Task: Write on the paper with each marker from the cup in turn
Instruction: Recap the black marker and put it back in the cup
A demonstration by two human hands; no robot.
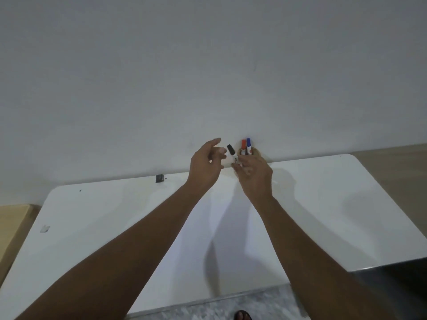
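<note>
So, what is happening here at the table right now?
A person reaches with both hands to the far edge of a white table. The right hand holds a black-capped marker, cap still on, just beside the cup. The left hand is open next to it, fingers near the cap. A red marker and a blue marker stand in the cup. I cannot make out any paper.

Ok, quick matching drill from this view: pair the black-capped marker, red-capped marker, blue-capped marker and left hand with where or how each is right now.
Things:
1. black-capped marker
2. red-capped marker
3. blue-capped marker
4. left hand

States:
A. in the cup, right-most
B. open, fingers spread, gripping nothing
C. held by the right hand, out of the cup
D. in the cup, left of its neighbour

Pairs: 1-C, 2-D, 3-A, 4-B
</note>
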